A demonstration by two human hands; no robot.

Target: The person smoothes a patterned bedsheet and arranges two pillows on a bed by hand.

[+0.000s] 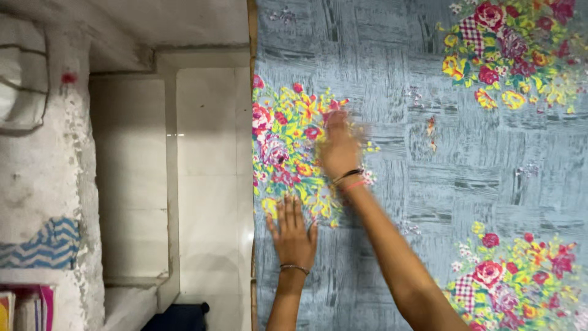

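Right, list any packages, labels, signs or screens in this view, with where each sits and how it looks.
No packages, labels, signs or screens show here.
Nearest thing: a stack of book-like items at the bottom left corner, with pink, yellow and pale edges, cut off by the frame.
Left hand: flat, fingers spread, on the grey-blue floral sheet.
Right hand: blurred, on the sheet's flower cluster.

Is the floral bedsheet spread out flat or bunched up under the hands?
Spread flat: the grey floral sheet lies smooth with no folds, left hand pressed palm-down, right hand blurred on it.
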